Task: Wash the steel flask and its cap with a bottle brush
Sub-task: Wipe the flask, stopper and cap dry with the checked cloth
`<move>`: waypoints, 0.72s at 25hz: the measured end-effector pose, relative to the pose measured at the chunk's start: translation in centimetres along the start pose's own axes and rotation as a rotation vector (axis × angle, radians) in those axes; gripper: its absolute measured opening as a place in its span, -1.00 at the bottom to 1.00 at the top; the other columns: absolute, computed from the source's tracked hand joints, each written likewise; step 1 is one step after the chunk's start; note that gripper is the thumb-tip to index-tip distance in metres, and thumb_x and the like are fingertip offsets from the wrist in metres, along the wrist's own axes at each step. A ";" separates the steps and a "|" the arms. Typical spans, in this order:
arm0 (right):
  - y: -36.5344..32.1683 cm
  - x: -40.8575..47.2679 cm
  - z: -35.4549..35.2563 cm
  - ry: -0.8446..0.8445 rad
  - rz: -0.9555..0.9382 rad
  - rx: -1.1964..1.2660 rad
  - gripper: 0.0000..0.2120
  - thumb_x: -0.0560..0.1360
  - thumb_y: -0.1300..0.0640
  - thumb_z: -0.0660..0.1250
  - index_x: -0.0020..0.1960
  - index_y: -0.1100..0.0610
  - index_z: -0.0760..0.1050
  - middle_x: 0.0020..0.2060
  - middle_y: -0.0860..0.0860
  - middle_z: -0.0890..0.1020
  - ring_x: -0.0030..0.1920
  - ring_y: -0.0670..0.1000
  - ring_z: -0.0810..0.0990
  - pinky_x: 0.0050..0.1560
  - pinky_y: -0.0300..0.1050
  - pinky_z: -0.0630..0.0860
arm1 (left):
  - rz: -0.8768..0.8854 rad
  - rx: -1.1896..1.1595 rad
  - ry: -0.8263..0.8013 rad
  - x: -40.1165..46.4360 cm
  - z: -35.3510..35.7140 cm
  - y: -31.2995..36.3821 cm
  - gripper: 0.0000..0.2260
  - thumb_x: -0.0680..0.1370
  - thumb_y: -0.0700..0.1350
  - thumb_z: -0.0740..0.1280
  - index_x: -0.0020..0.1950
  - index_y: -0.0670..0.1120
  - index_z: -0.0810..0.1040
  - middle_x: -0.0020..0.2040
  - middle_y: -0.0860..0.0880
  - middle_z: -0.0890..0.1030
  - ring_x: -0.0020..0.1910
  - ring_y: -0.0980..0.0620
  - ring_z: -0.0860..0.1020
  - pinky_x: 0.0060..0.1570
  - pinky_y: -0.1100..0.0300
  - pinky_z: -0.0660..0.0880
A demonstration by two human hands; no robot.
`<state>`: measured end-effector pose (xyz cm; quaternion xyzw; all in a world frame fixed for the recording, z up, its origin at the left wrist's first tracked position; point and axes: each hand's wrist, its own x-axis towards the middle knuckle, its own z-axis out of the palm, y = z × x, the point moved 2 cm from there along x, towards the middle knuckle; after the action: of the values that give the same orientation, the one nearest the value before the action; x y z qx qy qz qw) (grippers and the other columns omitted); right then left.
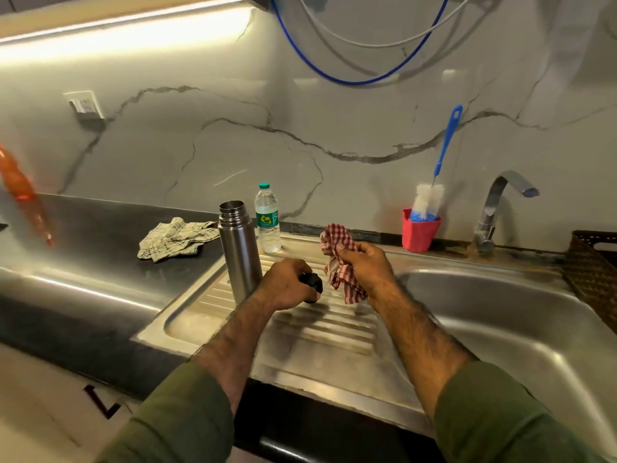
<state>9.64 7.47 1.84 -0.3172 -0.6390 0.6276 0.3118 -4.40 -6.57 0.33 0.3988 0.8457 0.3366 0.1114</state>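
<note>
Green sleeves [180,419] frame the near edge, both forearms reaching over the ribbed draining board [320,329]. Just above it, the left hand [283,287] is closed around the black cap [312,282], while the right hand [362,267] grips a bunched red checked cloth [337,259] right beside it. This looks like drying, so the cloth should be pressed into the cap's hollow and turned, with the cap held steady. To the left, the steel flask [239,248] stands upright on the board, its long axis vertical and its open mouth up. Farther back, the bottle brush [434,182] leans handle-up in a red cup [420,233] near the tap [500,208].
</note>
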 end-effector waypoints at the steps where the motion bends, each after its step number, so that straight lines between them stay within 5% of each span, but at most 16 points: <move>1: 0.0 0.0 0.0 -0.003 0.005 0.000 -0.76 0.57 -0.06 0.46 0.19 0.00 0.63 -0.04 -0.06 0.76 -0.03 -0.02 0.72 -0.10 -0.09 0.56 | -0.005 0.012 -0.020 -0.1 0.2 0.0 -0.59 0.29 -0.04 0.69 0.09 0.00 0.69 0.04 0.04 0.71 0.04 -0.01 0.66 0.03 0.15 0.57; 7: 0.4 0.3 0.2 -0.036 0.041 -0.019 -0.67 0.53 -0.10 0.48 0.24 0.01 0.63 -0.04 -0.06 0.77 0.00 0.01 0.74 0.15 0.07 0.64 | -0.008 0.077 -0.088 -0.3 0.4 0.2 -0.49 0.32 -0.03 0.69 0.24 0.00 0.67 0.16 0.01 0.69 0.09 0.01 0.64 0.06 0.16 0.59; 12: 0.1 0.1 -0.9 -0.043 0.070 0.018 -0.68 0.53 -0.09 0.49 0.22 0.02 0.63 -0.06 -0.05 0.78 0.01 0.04 0.75 0.18 0.14 0.65 | -0.009 0.132 -0.162 -0.2 -0.3 1.2 -0.37 0.36 0.06 0.69 0.37 -0.02 0.59 0.21 0.00 0.66 0.14 -0.03 0.62 0.14 0.10 0.60; 18: -0.7 0.6 -5.4 0.075 0.112 0.142 -0.58 0.52 -0.16 0.48 0.25 0.05 0.58 0.01 0.04 0.76 0.03 0.12 0.74 0.17 0.18 0.65 | 0.088 0.176 -0.068 1.6 0.5 5.6 -0.40 0.41 0.19 0.63 0.37 -0.01 0.60 0.24 0.02 0.67 0.16 0.00 0.62 0.22 0.03 0.59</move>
<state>13.57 11.15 2.61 -0.3530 -0.5618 0.6755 0.3217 -1.88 -2.53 3.80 0.4551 0.8494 0.2518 0.0894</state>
